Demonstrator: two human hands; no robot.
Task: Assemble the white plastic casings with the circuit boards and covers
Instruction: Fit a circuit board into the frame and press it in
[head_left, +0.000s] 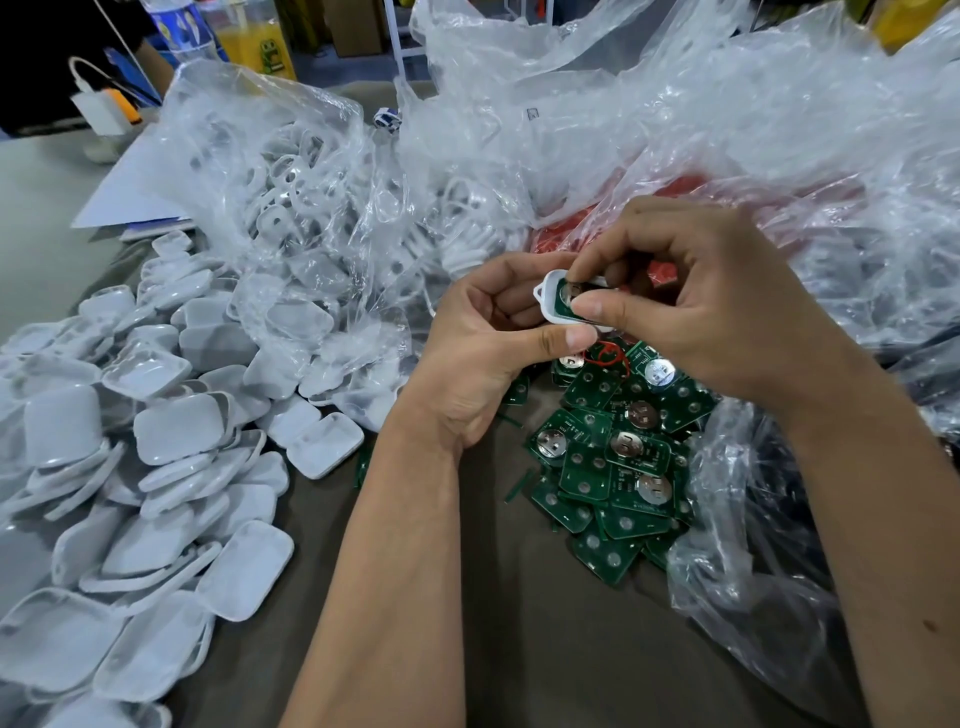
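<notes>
Both hands grip one white casing (550, 306) with a green circuit board (565, 306) inside: left hand (483, 353) holds it, right hand (691, 296) pinches the board.

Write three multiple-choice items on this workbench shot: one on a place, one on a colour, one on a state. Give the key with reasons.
1. Where does the pile of loose circuit boards lie?
A. Beneath the hands
B. On the blue folder
C. Inside the drink bottle

2. What colour are the loose covers heaped at the left?
A. Red
B. White
C. Black

3. What is in the white casing held by the left hand?
A. Nothing
B. A green board
C. A red wire coil

Key: 1 A, boards sit under both hands. 2 B, the heap is white. 3 B, the right hand presses a green board into it.
</notes>
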